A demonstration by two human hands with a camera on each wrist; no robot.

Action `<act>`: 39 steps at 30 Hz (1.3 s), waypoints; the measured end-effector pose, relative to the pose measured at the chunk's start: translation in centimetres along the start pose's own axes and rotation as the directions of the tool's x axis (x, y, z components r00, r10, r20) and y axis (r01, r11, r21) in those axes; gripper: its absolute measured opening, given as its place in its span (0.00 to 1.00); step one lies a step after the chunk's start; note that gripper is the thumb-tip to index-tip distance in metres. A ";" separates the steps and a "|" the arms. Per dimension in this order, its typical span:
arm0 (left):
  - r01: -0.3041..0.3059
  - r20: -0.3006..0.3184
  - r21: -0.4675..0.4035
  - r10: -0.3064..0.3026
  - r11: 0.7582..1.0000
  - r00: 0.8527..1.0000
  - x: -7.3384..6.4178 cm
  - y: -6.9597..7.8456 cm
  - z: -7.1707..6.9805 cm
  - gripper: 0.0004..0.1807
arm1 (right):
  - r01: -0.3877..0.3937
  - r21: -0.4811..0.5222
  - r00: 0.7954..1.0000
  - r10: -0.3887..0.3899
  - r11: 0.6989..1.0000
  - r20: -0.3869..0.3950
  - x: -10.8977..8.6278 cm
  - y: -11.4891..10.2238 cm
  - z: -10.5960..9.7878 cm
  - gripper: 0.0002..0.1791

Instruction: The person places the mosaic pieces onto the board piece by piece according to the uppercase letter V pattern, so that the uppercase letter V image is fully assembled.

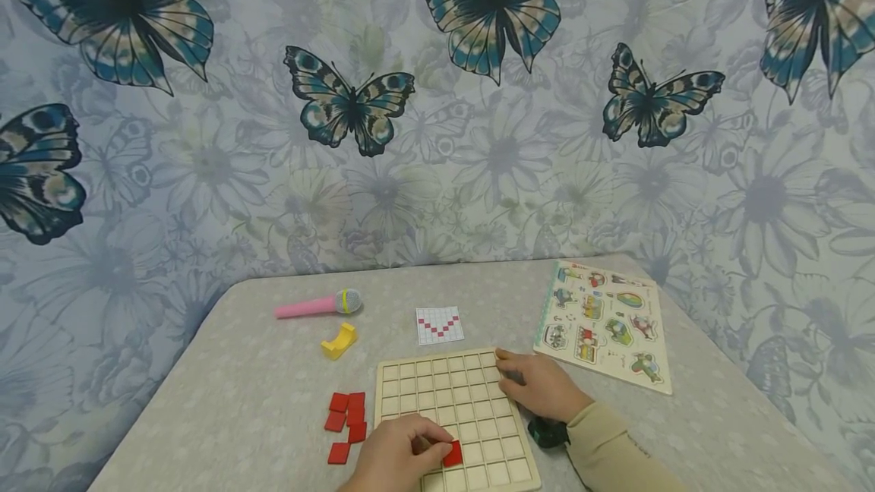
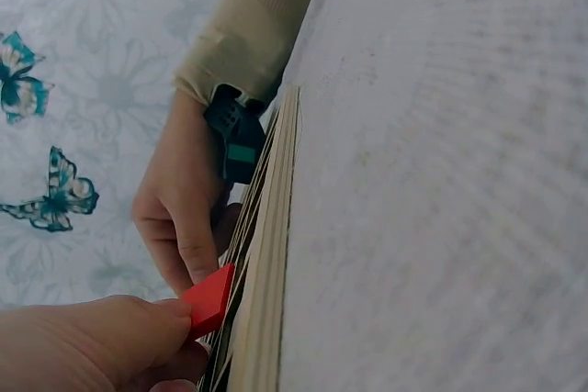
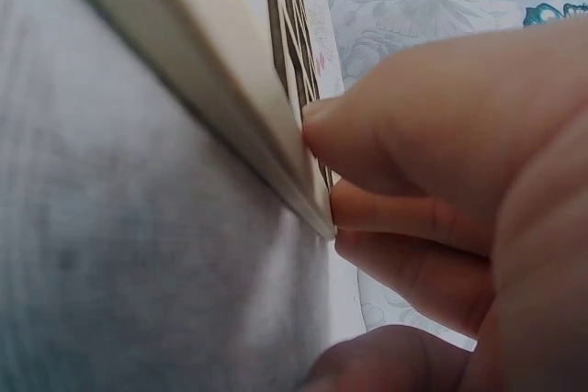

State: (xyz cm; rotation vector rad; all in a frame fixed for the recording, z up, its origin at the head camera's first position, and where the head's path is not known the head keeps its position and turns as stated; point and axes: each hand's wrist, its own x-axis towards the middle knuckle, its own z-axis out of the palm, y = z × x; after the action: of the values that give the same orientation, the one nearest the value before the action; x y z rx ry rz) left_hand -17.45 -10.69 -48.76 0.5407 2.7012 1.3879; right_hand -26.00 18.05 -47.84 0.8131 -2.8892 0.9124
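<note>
A pale wooden grid board (image 1: 472,383) lies on the table in front of me. My left hand (image 1: 405,452) pinches a red square tile (image 1: 453,454) between thumb and fingers, low over the board's near part. In the left wrist view the red tile (image 2: 209,300) is tilted, one edge close to the board's face. My right hand (image 1: 543,386) holds the board at its far right corner. The right wrist view shows the thumb (image 3: 358,130) on the board's rim and the other fingers at its corner. Several more red tiles (image 1: 339,453) lie left of the board.
Behind the board lies a small white card (image 1: 440,326) with a red V pattern on a grid. A pink toy microphone (image 1: 307,308) and a yellow curved block (image 1: 339,342) lie at the back left. A picture puzzle board (image 1: 601,325) is at the back right.
</note>
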 end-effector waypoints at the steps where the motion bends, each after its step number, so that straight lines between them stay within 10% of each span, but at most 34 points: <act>1: -0.008 0.001 0.004 0.008 1.000 1.000 0.0 0.0 0.0 0.02 | -0.001 0.001 1.000 0.001 1.000 0.000 0.0 0.0 0.0 0.24; 10: -0.108 0.009 0.036 0.107 0.994 0.994 -0.1 -0.1 -0.2 0.02 | 0.012 -0.009 1.000 -0.012 1.000 -0.001 0.1 0.2 0.1 0.24; 25: -0.124 0.140 0.161 0.101 0.979 0.985 -0.1 0.2 -0.7 0.19 | 0.012 -0.024 1.000 -0.011 1.000 0.005 0.0 0.3 0.1 0.24; 39: -0.329 0.305 0.381 0.219 0.864 0.927 0.1 0.4 -1.9 0.39 | 0.005 -0.012 1.000 -0.005 1.000 0.022 -0.1 0.1 0.0 0.25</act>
State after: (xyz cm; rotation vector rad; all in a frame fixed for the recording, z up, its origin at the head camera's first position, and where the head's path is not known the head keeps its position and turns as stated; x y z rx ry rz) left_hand -17.83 -11.89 -47.32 1.0943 2.7862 0.6808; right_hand -26.03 18.18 -47.89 0.8337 -2.9069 0.8900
